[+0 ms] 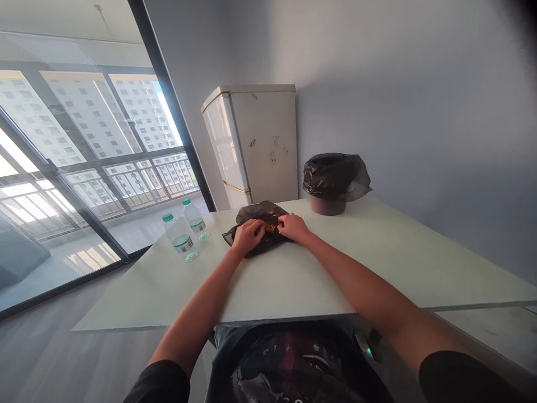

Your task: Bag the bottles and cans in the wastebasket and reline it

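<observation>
A thin black plastic bag (260,211) lies on the pale tabletop (289,285), with something orange showing at its middle between my hands. My left hand (248,235) has its fingers curled on the left part of the bag. On the bag's right side, my right hand (293,228) is closed, pinching the plastic close to the orange patch. What the orange thing is, I cannot make out. Both forearms reach across the table from its near edge.
Two clear bottles with green caps, a nearer bottle (178,237) and a farther bottle (194,218), stand at left. A brown bin (328,205) lined with a black bag (331,173) is at the back right. Behind the table are a white fridge (268,140) and a glass door (92,140).
</observation>
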`<action>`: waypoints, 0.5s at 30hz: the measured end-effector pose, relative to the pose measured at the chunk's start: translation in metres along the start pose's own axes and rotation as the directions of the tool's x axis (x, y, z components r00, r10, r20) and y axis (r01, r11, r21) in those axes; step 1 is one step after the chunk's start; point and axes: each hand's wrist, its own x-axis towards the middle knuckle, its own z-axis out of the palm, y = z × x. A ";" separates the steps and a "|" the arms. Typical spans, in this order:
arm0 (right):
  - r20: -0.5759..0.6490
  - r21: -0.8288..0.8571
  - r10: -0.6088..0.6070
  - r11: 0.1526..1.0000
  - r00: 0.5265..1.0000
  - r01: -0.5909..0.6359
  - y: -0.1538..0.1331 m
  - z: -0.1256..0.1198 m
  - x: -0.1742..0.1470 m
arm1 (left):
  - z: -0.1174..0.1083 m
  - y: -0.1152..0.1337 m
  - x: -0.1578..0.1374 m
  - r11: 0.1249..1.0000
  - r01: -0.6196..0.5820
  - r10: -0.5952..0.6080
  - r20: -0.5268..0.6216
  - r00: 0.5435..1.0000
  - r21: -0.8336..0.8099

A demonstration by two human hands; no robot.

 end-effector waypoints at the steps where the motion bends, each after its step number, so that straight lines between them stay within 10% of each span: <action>1: -0.021 -0.026 0.021 0.999 1.000 -0.021 0.000 -0.001 0.000 | 0.006 0.002 -0.002 1.000 0.004 -0.004 0.036 0.999 -0.003; 15: -0.080 -0.149 0.085 0.984 0.993 -0.097 0.008 -0.002 -0.001 | 0.029 -0.017 -0.015 0.974 0.215 -0.224 0.160 0.961 0.071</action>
